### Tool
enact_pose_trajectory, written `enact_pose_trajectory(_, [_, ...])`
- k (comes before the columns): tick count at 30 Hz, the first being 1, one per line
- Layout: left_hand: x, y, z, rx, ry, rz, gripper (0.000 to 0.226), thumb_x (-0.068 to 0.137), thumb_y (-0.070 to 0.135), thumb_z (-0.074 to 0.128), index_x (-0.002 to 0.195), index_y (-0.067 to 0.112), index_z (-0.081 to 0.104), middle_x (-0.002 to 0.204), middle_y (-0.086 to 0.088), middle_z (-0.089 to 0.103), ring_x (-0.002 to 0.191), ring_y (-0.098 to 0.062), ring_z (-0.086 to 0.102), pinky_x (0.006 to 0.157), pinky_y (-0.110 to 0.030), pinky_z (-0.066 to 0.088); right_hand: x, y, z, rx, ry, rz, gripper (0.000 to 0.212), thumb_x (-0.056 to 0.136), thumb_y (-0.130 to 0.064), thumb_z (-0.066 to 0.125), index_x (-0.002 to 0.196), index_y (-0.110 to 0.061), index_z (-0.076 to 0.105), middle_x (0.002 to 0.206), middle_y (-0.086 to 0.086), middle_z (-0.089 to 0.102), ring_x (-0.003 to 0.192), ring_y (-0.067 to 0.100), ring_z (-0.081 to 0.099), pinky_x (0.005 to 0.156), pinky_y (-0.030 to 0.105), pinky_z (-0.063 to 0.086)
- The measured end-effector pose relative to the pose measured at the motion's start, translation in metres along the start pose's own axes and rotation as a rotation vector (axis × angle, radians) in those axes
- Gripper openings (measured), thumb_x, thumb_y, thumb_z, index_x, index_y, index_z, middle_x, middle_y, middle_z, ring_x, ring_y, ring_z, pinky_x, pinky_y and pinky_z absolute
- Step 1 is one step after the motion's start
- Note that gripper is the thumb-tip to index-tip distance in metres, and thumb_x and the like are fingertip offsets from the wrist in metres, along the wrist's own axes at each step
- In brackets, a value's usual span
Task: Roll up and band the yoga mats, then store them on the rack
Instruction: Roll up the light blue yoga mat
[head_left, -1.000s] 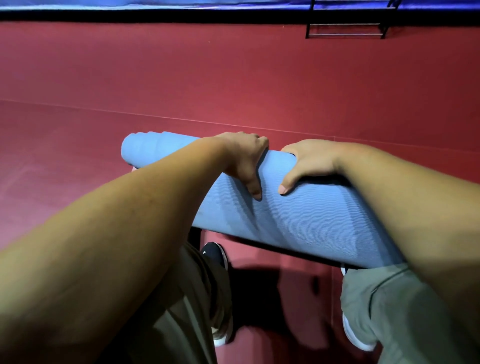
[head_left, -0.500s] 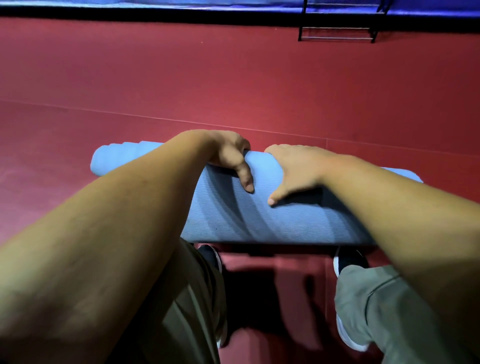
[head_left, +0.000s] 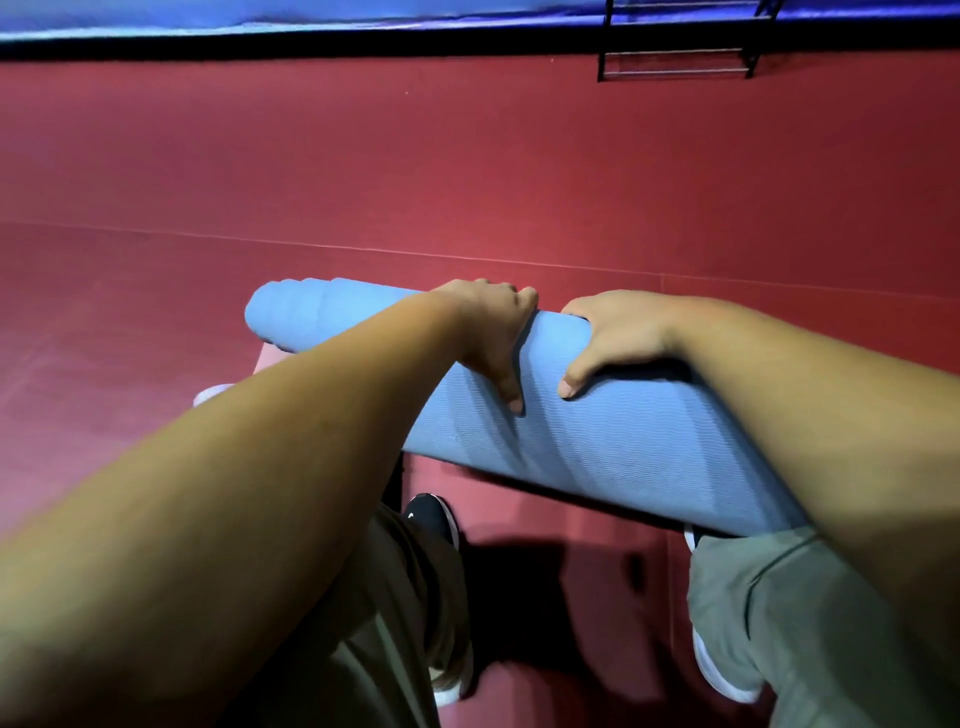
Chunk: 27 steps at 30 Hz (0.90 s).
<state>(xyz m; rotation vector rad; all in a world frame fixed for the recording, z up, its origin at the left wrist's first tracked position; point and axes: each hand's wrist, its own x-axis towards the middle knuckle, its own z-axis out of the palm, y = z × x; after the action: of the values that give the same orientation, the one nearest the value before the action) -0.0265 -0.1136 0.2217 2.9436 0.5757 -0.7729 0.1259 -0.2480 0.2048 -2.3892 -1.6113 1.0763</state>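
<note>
Hands grip rolled blue mat (head_left: 613, 452) side by side: left hand (head_left: 488, 327), right hand (head_left: 618, 338).

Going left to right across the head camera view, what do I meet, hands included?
Stepped free end of the rolled blue textured yoga mat → left hand gripping it → right hand gripping it → black metal rack in the background.

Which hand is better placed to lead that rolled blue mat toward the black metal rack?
Probably the right hand: the black metal rack stands far ahead on that side. It and the left hand both grip the rolled blue mat near its middle, so the edge is slight.
</note>
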Motion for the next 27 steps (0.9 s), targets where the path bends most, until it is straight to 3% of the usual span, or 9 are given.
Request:
enact_pose_trajectory(4, [0.001,-0.003,-0.001,-0.099,-0.020,-0.016,0.112,0.037,0.081,0.091,0.127,0.030,0.049,0.114,0.008,0.064,0.101,-0.021,0.063,0.088,-0.043,0.057,0.000,0.002,-0.002,0.041,-0.062,0.012,0.073,0.058,-0.059,0.095,0.120,-0.038,0.062,0.111,-0.013,0.072,0.098,0.012,0.072,0.091,0.042,0.060])
enact_pose_trajectory(9, [0.004,-0.008,-0.005,-0.178,-0.030,-0.017,0.092,0.044,0.071,0.093,0.119,0.034,0.055,0.104,0.011,0.066,0.094,-0.019,0.064,0.082,-0.040,0.056,0.000,0.003,-0.006,0.015,-0.096,0.026,0.082,0.056,-0.070,0.088,0.127,-0.046,0.054,0.117,-0.017,0.068,0.103,0.011,0.069,0.094,0.043,0.058])
enact_pose_trajectory(12, [0.009,-0.009,-0.003,-0.218,-0.053,-0.006,0.079,0.050,0.069,0.091,0.114,0.036,0.059,0.105,0.012,0.068,0.096,-0.018,0.065,0.088,-0.041,0.058,0.003,0.001,-0.006,-0.087,-0.105,0.003,0.106,0.049,-0.077,0.089,0.140,-0.047,0.045,0.131,-0.017,0.063,0.114,0.012,0.064,0.102,0.044,0.054])
enact_pose_trajectory(15, [0.013,-0.012,-0.003,-0.293,-0.062,-0.010,0.075,0.047,0.070,0.090,0.109,0.037,0.063,0.103,0.013,0.069,0.095,-0.013,0.066,0.091,-0.042,0.059,0.004,-0.002,-0.005,-0.220,-0.084,-0.042,0.137,0.046,-0.075,0.095,0.158,-0.032,0.029,0.152,-0.005,0.049,0.134,0.022,0.054,0.114,0.045,0.046])
enact_pose_trajectory(17, [0.013,-0.015,-0.005,-0.333,-0.079,-0.013,0.077,0.047,0.070,0.091,0.111,0.036,0.065,0.105,0.012,0.070,0.098,-0.013,0.066,0.093,-0.042,0.058,0.001,-0.006,-0.003,-0.279,-0.034,-0.046,0.146,0.044,-0.074,0.096,0.160,-0.025,0.023,0.157,0.002,0.045,0.137,0.026,0.052,0.114,0.045,0.045])
enact_pose_trajectory(21, [0.011,-0.018,-0.004,-0.393,-0.160,-0.027,0.087,0.041,0.072,0.092,0.116,0.037,0.064,0.112,0.011,0.071,0.105,-0.017,0.067,0.100,-0.045,0.056,0.000,-0.008,0.000,-0.296,0.057,-0.042,0.122,0.040,-0.076,0.093,0.139,-0.025,0.044,0.130,0.000,0.064,0.107,0.025,0.062,0.093,0.041,0.054])
enact_pose_trajectory(25, [0.006,-0.015,-0.007,-0.370,-0.121,0.000,0.083,0.061,0.066,0.092,0.130,0.034,0.059,0.118,0.010,0.067,0.108,-0.020,0.064,0.099,-0.043,0.055,-0.003,-0.003,-0.005,-0.179,0.039,-0.013,0.099,0.046,-0.071,0.095,0.129,-0.034,0.053,0.118,-0.010,0.065,0.102,0.018,0.063,0.091,0.040,0.055])
enact_pose_trajectory(27, [0.005,-0.012,-0.007,-0.323,-0.085,0.025,0.092,0.063,0.070,0.089,0.139,0.033,0.054,0.128,0.007,0.065,0.115,-0.021,0.062,0.101,-0.044,0.053,-0.005,0.003,-0.008,-0.102,0.003,0.006,0.085,0.048,-0.070,0.095,0.118,-0.038,0.059,0.112,-0.014,0.068,0.098,0.012,0.066,0.089,0.039,0.057])
